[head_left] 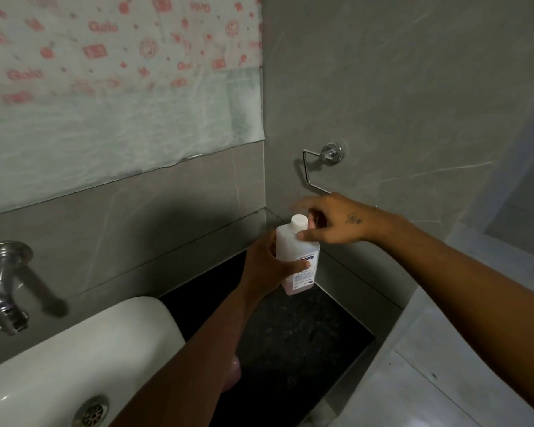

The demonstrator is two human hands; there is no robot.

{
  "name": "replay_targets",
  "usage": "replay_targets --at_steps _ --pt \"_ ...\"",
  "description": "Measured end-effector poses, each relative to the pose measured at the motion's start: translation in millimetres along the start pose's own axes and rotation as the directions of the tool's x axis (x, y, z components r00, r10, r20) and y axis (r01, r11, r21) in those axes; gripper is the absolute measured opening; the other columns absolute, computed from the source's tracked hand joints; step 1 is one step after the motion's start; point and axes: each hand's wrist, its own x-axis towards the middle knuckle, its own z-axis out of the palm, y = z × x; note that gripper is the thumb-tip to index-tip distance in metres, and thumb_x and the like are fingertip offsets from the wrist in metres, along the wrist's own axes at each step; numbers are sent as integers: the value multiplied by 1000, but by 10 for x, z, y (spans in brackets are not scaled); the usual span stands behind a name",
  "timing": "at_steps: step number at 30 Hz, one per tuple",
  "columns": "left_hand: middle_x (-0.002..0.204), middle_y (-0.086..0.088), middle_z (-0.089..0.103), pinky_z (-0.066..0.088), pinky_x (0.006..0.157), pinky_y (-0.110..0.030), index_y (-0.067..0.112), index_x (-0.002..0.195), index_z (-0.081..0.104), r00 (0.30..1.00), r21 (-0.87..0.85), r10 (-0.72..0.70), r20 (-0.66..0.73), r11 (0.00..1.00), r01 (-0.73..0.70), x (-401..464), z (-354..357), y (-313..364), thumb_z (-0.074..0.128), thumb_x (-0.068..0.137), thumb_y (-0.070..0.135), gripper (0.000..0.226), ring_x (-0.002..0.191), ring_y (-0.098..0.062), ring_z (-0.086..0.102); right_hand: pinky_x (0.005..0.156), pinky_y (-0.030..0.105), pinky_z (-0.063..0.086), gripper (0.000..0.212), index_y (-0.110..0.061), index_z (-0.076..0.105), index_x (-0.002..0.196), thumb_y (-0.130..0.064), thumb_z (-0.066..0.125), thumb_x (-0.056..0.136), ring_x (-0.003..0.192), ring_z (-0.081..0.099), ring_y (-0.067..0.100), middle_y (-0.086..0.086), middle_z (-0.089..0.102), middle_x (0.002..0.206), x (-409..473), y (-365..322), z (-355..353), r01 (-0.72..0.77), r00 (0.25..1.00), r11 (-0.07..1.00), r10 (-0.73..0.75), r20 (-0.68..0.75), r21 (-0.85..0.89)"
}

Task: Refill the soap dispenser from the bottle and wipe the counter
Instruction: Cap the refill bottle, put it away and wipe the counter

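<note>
**Soap bottle held in the counter's far corner**

Though the light is dim, the translucent white plastic bottle (297,257) reads clearly: squarish body, white screw cap on top, a printed label with a dark band on its front, and pink liquid showing low down near its base. It stands about upright over the black speckled stone counter (290,331), at the corner where the grey tiled walls meet (whether its base touches the stone is hard to tell). The left hand (267,266) wraps the bottle's body, thumb pressed across the label. The right hand (330,218) sits at the bottle's shoulder, thumb against it just below the cap, the other fingers spread loosely behind the cap, gripping nothing firmly.

Left of the bottle lies the white ceramic basin (74,349), with a chrome wall tap (5,291) beyond it. Above the bottle, a chrome towel ring (321,163) juts from the wall. The left forearm crosses the counter and hides part of it.
</note>
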Motion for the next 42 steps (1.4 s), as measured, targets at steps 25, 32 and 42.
replay_targets --at_steps 25,32,42 --pt "113 7 71 62 80 -26 23 125 60 1000 -34 6 20 999 -5 -57 41 101 92 69 30 64 102 -8 70 66 31 55 65 -30 59 112 -81 55 72 72 62 6 -9 63 78 -72 41 91 -21 992 997 31 -123 76" --pt "107 13 70 58 74 -17 27 121 60 1000 -25 -6 10 1000 6 -46 19 148 92 69 28 61 99 -5 69 67 32 55 54 -29 61 110 -70 64 75 70 62 6 -9 63 74 -112 121 102 0 987 998 11 -162 69" --pt "114 6 69 54 68 -9 22 128 59 1000 20 -6 12 1000 6 -28 43 132 90 71 31 65 97 -2 66 58 26 43 27 -28 61 90 -55 59 89 64 55 7 -13 54 69 -79 26 366 -1 961 999 12 -278 39"
